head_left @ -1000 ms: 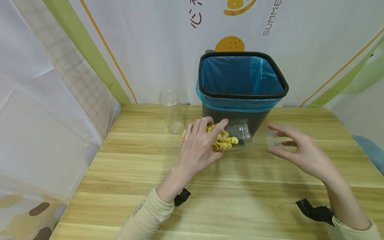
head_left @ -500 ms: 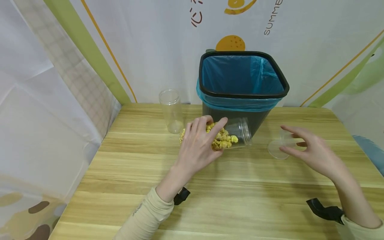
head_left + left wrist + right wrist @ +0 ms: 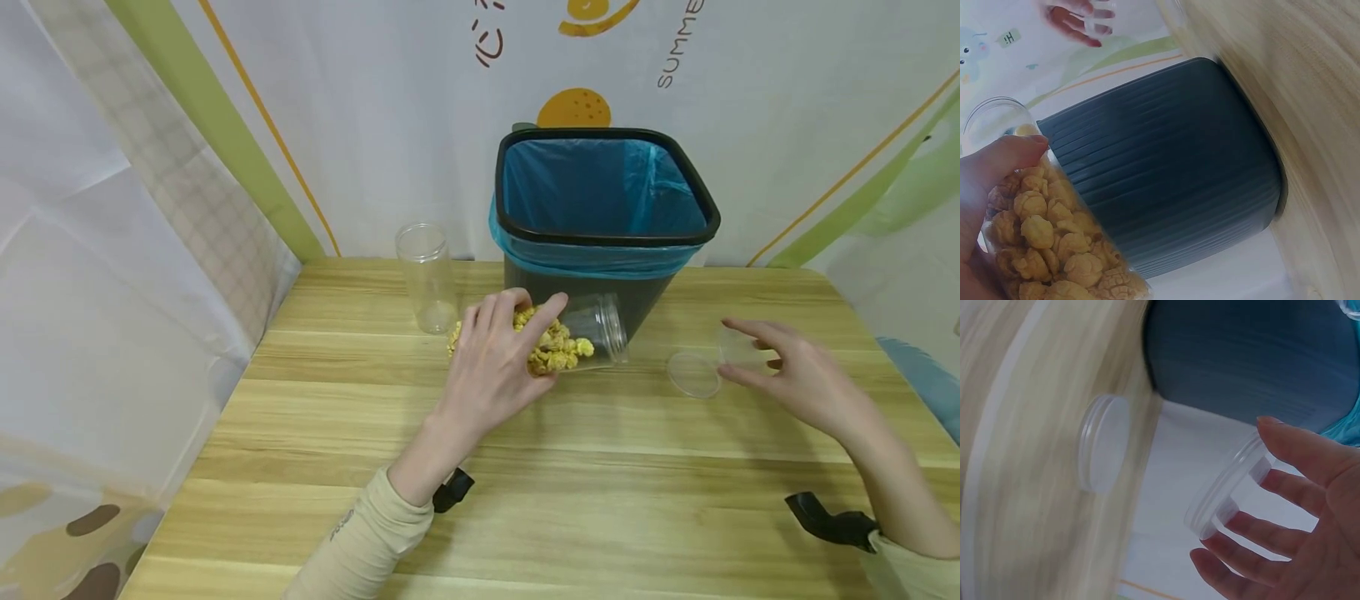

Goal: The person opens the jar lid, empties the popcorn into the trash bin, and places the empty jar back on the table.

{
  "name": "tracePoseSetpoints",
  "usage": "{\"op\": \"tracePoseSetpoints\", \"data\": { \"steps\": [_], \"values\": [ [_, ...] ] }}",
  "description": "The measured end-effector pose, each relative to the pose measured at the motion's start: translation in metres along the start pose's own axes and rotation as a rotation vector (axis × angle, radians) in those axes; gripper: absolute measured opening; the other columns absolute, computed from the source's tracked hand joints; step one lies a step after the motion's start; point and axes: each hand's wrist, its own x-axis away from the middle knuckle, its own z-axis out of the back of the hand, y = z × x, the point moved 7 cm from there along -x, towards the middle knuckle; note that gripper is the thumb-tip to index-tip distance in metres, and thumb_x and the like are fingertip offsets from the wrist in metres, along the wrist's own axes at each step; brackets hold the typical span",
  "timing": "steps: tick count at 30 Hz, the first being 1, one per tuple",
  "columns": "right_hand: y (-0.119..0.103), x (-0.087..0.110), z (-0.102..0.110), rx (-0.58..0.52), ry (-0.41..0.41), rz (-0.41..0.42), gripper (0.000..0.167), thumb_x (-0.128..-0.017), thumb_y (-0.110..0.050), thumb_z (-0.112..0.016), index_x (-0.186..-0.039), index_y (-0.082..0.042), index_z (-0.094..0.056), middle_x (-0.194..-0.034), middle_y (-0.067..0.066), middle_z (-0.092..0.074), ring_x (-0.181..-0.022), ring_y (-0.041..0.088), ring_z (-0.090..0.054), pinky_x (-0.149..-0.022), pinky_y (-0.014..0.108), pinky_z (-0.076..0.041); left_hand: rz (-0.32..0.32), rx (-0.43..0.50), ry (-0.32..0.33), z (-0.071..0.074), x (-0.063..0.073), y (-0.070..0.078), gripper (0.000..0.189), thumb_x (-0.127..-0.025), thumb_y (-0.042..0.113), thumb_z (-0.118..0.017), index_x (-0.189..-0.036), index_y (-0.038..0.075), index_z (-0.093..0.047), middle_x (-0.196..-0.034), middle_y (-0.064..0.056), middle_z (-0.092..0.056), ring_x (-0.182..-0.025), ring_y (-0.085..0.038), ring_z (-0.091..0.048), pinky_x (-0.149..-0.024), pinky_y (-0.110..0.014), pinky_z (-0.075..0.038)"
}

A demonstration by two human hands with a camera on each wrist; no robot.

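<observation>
My left hand (image 3: 487,358) grips a see-through plastic jar (image 3: 585,321) part-filled with yellow popcorn (image 3: 558,350). The jar is tipped nearly on its side, with its uncovered mouth pointing right, in front of the bin. In the left wrist view, the thumb presses along the jar's side and popcorn (image 3: 1079,265) fills its lower part. On the right, my right hand (image 3: 813,383) pinches a round clear lid (image 3: 1225,481) by its rim, held above the table. A second clear lid (image 3: 693,375) lies flat on the wood just left of that hand.
A dark bin (image 3: 592,287) with a blue liner (image 3: 577,179) and a black rim stands at the table's back. Another clear jar (image 3: 427,283), upright and without popcorn, stands to its left. Printed curtains (image 3: 405,125) hang behind the wooden table (image 3: 570,500).
My right hand has moved right with its lid, uncovering the lid lying on the table. The left hand and the popcorn jar stay nearly in place.
</observation>
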Motion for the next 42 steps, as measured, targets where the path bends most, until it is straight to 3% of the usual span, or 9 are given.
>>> {"op": "tracePoseSetpoints", "data": {
  "steps": [11,18,25,42],
  "values": [
    [0.029,0.0,-0.005,0.119,-0.048,-0.069,0.073,-0.096,-0.04,-0.072,-0.151,0.0,-0.046,-0.146,0.039,-0.045,-0.118,0.059,-0.052,-0.079,0.069,-0.049,-0.003,0.005,0.008,0.002,0.0,-0.001,0.087,-0.071,0.034,-0.09,-0.146,0.026,-0.047,-0.123,-0.01,-0.056,-0.111,-0.026,-0.052,-0.093,-0.043,-0.046],
    [0.048,0.001,-0.011,0.161,-0.106,-0.126,0.076,-0.096,-0.046,-0.069,-0.151,0.002,-0.045,-0.146,0.043,-0.044,-0.12,0.062,-0.051,-0.085,0.074,-0.046,0.0,0.005,0.003,0.002,0.001,-0.001,0.088,-0.071,0.036,-0.091,-0.146,0.026,-0.047,-0.123,-0.009,-0.056,-0.112,-0.025,-0.052,-0.093,-0.042,-0.046],
    [0.065,0.003,-0.017,0.184,-0.163,-0.177,0.081,-0.096,-0.051,-0.067,-0.152,0.002,-0.043,-0.147,0.045,-0.039,-0.127,0.068,-0.04,-0.09,0.078,-0.04,-0.001,0.01,0.002,0.002,0.001,0.0,0.088,-0.071,0.037,-0.091,-0.147,0.026,-0.047,-0.124,-0.009,-0.056,-0.113,-0.025,-0.052,-0.093,-0.042,-0.046],
    [0.083,0.0,-0.028,0.229,-0.232,-0.2,0.088,-0.09,-0.052,-0.073,-0.149,0.007,-0.043,-0.148,0.045,-0.037,-0.13,0.07,-0.036,-0.097,0.079,-0.036,-0.002,0.003,0.028,0.008,0.001,-0.001,0.086,-0.072,0.036,-0.089,-0.146,0.026,-0.047,-0.124,-0.009,-0.056,-0.112,-0.026,-0.052,-0.092,-0.041,-0.046]
  ]
}}
